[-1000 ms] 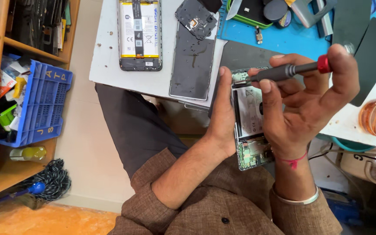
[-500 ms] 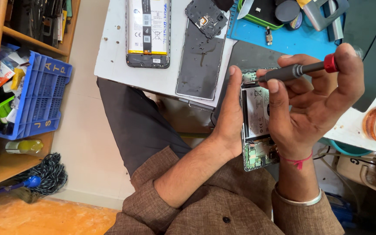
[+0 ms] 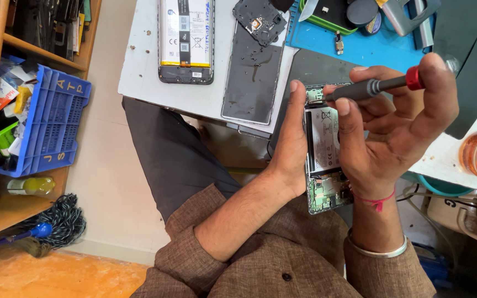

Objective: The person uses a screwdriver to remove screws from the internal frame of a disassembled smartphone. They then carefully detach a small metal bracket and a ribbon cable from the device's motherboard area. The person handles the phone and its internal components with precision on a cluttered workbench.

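My left hand (image 3: 289,143) grips the left edge of an opened phone (image 3: 322,144), which shows its battery and a green circuit board at the near end. My right hand (image 3: 393,124) holds a dark screwdriver (image 3: 372,86) with a red collar, lying almost level, its tip at the phone's far end. The phone is held above my lap, just off the table's near edge.
On the white table (image 3: 144,72) lie another opened phone with a battery (image 3: 186,41), a dark back panel (image 3: 252,74) and a small black cover (image 3: 260,21). A blue mat (image 3: 360,49) holds tools. A blue crate (image 3: 51,127) sits on a wooden shelf at left.
Both hands and the phone keep their grip and pose. The view has shifted slightly, so everything sits a little lower and to the right in the picture.
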